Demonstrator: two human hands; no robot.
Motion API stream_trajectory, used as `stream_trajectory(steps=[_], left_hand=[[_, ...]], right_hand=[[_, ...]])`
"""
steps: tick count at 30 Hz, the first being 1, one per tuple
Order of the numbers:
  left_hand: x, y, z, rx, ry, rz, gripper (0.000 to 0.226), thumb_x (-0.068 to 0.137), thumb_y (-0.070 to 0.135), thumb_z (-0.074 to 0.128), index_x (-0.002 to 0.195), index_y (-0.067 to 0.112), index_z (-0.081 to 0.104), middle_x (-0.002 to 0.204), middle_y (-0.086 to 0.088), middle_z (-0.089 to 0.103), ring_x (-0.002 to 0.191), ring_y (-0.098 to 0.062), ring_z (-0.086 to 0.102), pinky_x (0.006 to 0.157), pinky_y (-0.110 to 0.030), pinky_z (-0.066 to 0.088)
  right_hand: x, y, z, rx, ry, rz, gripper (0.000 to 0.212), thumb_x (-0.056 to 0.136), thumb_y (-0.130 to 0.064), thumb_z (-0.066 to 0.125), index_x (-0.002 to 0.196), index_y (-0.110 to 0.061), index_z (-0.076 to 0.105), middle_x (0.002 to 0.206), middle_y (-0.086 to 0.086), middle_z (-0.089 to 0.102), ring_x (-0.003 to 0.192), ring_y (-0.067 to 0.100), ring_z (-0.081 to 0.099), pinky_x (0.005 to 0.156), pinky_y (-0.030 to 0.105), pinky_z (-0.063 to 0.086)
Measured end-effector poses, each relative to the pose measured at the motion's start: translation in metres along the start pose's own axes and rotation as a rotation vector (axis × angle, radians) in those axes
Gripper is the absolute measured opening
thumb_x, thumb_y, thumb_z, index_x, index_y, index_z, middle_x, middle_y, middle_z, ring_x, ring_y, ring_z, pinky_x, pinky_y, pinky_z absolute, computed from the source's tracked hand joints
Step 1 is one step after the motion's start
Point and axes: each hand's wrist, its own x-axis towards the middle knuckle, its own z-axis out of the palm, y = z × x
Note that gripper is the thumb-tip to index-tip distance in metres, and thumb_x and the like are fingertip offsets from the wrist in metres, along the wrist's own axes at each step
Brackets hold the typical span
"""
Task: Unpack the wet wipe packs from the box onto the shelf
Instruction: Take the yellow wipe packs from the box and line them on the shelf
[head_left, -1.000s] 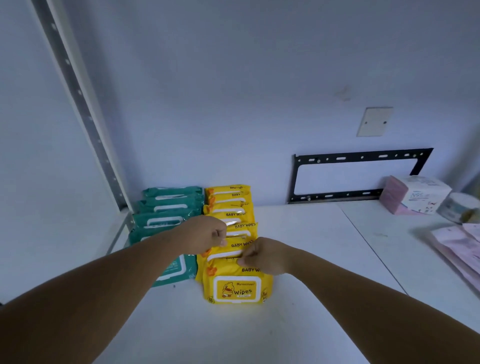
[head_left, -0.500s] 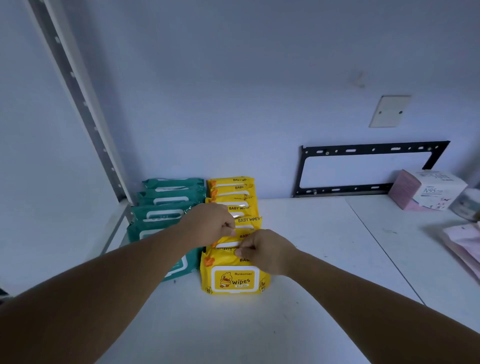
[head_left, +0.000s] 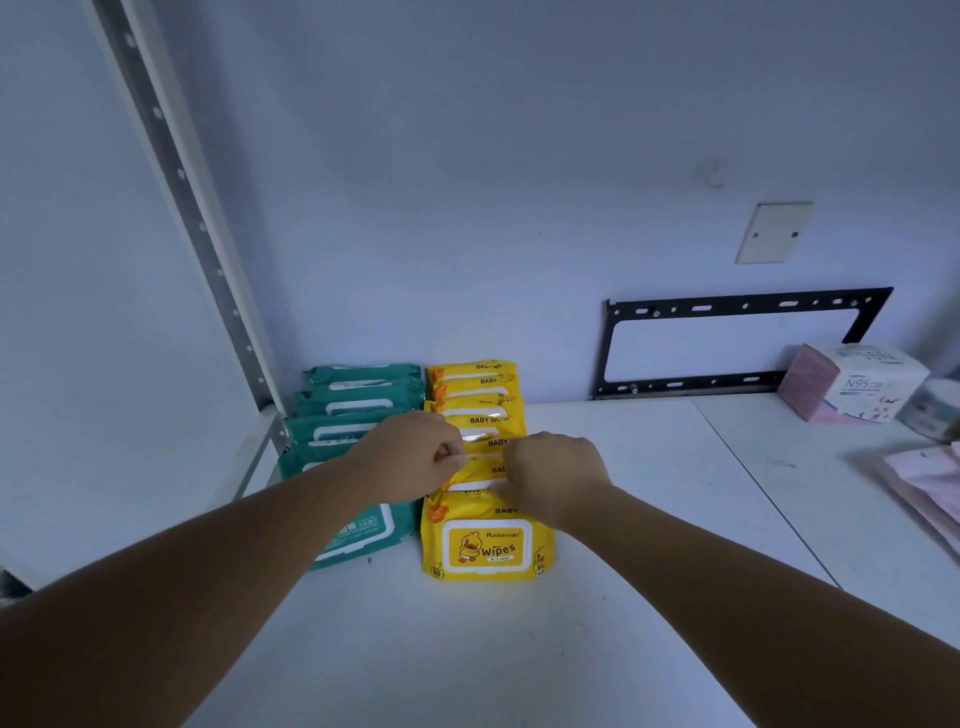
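Note:
Two rows of wet wipe packs stand leaning on the white shelf (head_left: 623, 519). The yellow baby wipes row (head_left: 475, 400) has several packs, the front yellow pack (head_left: 485, 545) facing me with a duck label. Left of it runs a row of green packs (head_left: 363, 387). My left hand (head_left: 410, 457) and my right hand (head_left: 553, 475) are both curled over the middle of the yellow row, each pinching the top edge of a yellow pack. The box is not in view.
A slotted metal upright (head_left: 176, 171) rises at the left back corner. A black metal bracket (head_left: 727, 343) leans on the wall. At the right stand a pink and white N95 box (head_left: 852, 382), a round tin (head_left: 935, 408) and pink packets (head_left: 930, 483).
Both hands stay on the yellow row with only small shifts along the pack tops. The camera has tilted slightly, so the scene sits a little lower and to the right.

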Motion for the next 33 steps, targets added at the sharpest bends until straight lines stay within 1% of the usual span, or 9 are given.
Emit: stream_trajectory(steps=[7,10,14,18,21,24,28,30,33], left_hand=[[-0.031,0.028,-0.018,-0.050,-0.061,-0.006,0.013,0.092,0.037,0.063,0.094,0.030,0.074,0.092,0.014,0.065,0.082,-0.002,0.061,0.074,-0.026,0.054],[-0.045,0.048,-0.022,-0.083,-0.116,-0.010,0.015,0.093,0.037,0.062,0.098,0.029,0.074,0.095,0.014,0.069,0.086,-0.002,0.064,0.077,-0.027,0.056],[-0.055,0.080,-0.013,-0.129,-0.172,0.027,0.014,0.092,0.036,0.065,0.096,0.025,0.074,0.090,0.016,0.072,0.083,0.001,0.065,0.073,-0.018,0.052],[-0.051,0.124,0.003,-0.211,-0.227,0.097,0.009,0.091,0.028,0.066,0.091,0.025,0.074,0.075,0.031,0.066,0.073,0.011,0.060,0.066,-0.009,0.047],[-0.048,0.164,0.016,-0.220,-0.264,0.169,0.008,0.090,0.030,0.066,0.092,0.027,0.074,0.079,0.025,0.068,0.076,0.007,0.061,0.074,-0.016,0.051],[-0.042,0.206,0.032,-0.213,-0.320,0.235,0.007,0.090,0.033,0.067,0.090,0.031,0.073,0.081,0.020,0.068,0.074,0.006,0.061,0.072,-0.017,0.050],[-0.036,0.267,0.063,-0.249,-0.381,0.316,0.009,0.091,0.038,0.067,0.092,0.032,0.073,0.089,0.019,0.071,0.081,0.002,0.066,0.079,-0.024,0.055],[-0.037,0.305,0.087,-0.270,-0.449,0.351,0.010,0.090,0.042,0.065,0.091,0.035,0.073,0.090,0.021,0.071,0.084,0.002,0.066,0.082,-0.028,0.056],[-0.043,0.370,0.130,-0.271,-0.511,0.413,0.010,0.089,0.040,0.066,0.091,0.034,0.074,0.090,0.020,0.071,0.084,0.002,0.065,0.084,-0.028,0.056]], right_hand=[[-0.025,0.017,-0.010,0.245,-0.073,0.046,0.038,0.098,-0.056,0.046,0.098,-0.022,0.063,0.099,-0.003,0.063,0.093,0.018,0.060,0.080,0.038,0.055],[-0.049,0.027,-0.014,0.352,-0.061,0.041,0.040,0.099,-0.053,0.050,0.095,-0.017,0.066,0.096,-0.001,0.065,0.091,0.018,0.060,0.079,0.035,0.051],[-0.099,0.044,-0.016,0.478,-0.030,0.113,0.032,0.097,-0.048,0.058,0.093,-0.017,0.067,0.092,-0.005,0.069,0.086,0.014,0.061,0.077,0.031,0.050],[-0.157,0.068,-0.012,0.585,-0.040,0.191,0.031,0.095,-0.052,0.059,0.093,-0.022,0.067,0.090,-0.007,0.068,0.079,0.007,0.060,0.073,0.023,0.047],[-0.203,0.092,-0.007,0.622,-0.071,0.279,0.029,0.094,-0.054,0.058,0.094,-0.027,0.068,0.095,-0.008,0.070,0.087,0.010,0.065,0.080,0.026,0.052],[-0.252,0.121,0.001,0.656,-0.070,0.375,0.027,0.095,-0.051,0.057,0.094,-0.026,0.069,0.096,-0.007,0.073,0.092,0.014,0.068,0.085,0.034,0.056],[-0.326,0.154,0.019,0.695,-0.081,0.509,0.026,0.096,-0.044,0.058,0.094,-0.021,0.070,0.094,-0.006,0.074,0.089,0.015,0.069,0.071,0.030,0.056],[-0.369,0.170,0.031,0.674,-0.101,0.559,0.026,0.097,-0.040,0.058,0.095,-0.018,0.071,0.095,-0.003,0.074,0.087,0.015,0.068,0.070,0.025,0.052],[-0.437,0.196,0.057,0.661,-0.139,0.617,0.028,0.099,-0.036,0.058,0.099,-0.012,0.072,0.096,-0.002,0.074,0.089,0.012,0.066,0.083,0.028,0.051]])
